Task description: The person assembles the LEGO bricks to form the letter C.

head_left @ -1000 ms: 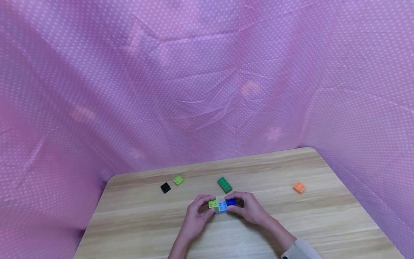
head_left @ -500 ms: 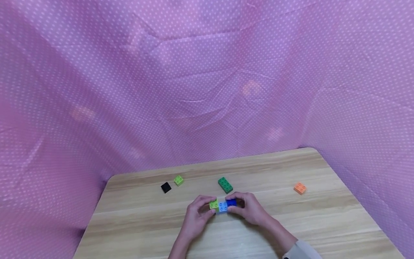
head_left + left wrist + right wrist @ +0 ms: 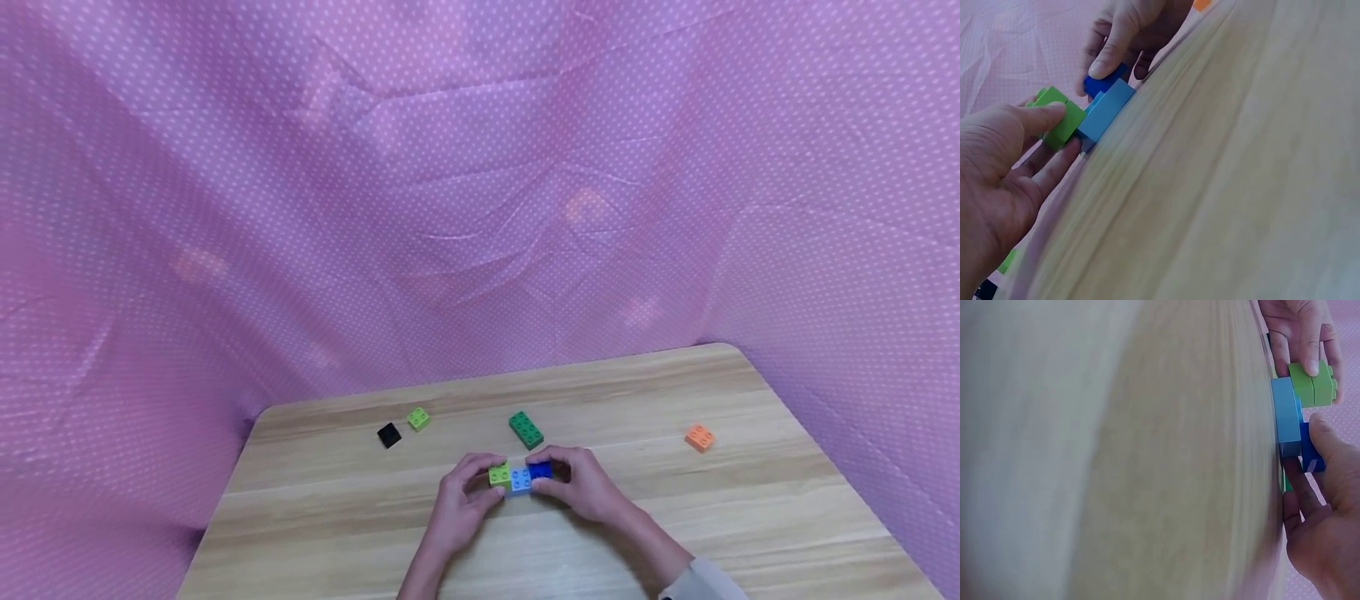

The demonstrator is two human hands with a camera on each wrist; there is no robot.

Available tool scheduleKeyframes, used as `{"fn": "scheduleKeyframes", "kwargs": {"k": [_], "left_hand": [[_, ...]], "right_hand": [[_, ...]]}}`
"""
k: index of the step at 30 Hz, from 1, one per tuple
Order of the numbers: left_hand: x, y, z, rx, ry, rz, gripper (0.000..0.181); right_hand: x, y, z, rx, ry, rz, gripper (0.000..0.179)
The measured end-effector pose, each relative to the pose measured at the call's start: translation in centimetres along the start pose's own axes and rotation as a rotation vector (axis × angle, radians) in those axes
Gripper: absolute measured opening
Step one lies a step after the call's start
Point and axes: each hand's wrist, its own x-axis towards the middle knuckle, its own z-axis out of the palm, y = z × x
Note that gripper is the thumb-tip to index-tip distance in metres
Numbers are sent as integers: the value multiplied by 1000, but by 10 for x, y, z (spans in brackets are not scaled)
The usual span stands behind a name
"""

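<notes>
A light blue brick rests on the table between both hands, studs up. Lime green bricks, seemingly two stacked, sit over its left end. Over the right end is a dark blue brick, partly covered by fingers. My left hand pinches the lime green bricks between thumb and fingers. With thumb and fingers my right hand pinches the dark blue brick. Seen from the right wrist, the light blue brick stands lowest, against the tabletop. Whether the dark blue brick is fully pressed down I cannot tell.
Behind the hands lies a long green brick. Farther left are a black brick and a loose lime green brick. An orange brick lies at the right. Pink dotted cloth surrounds the wooden table.
</notes>
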Motion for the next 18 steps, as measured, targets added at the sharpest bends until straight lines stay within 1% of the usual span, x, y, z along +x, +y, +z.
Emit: {"fn": "scheduleKeyframes", "kwargs": {"k": [3, 5, 8, 10, 11, 12, 14, 16, 18], "left_hand": [[1, -3, 1, -9, -5, -14, 48], [1, -5, 1, -25, -16, -30, 53], [-1, -7, -2, -75, -56, -40, 70], [-1, -9, -7, -136, -82, -39, 82], [-2, -9, -11, -172, -83, -34, 85], [-1, -10, -16, -205, -74, -25, 86], [-1, -11, -28, -280, -20, -13, 80], [-1, -13, -42, -334, 66, 9, 71], [-1, -15, -56, -362, 163, 26, 64]], "right_hand": [[0, 0, -1, 7, -1, -9, 35], [-1, 0, -1, 6, -4, -14, 35], [-1, 0, 0, 4, -9, -19, 35], [-2, 0, 0, 5, -9, -18, 34], [-2, 0, 0, 7, -10, -17, 35], [-2, 0, 0, 10, -10, -13, 34], [-2, 0, -1, 15, -9, -9, 35], [-2, 0, -2, 17, -9, -9, 35], [-2, 0, -3, 15, -10, -9, 35]]}}
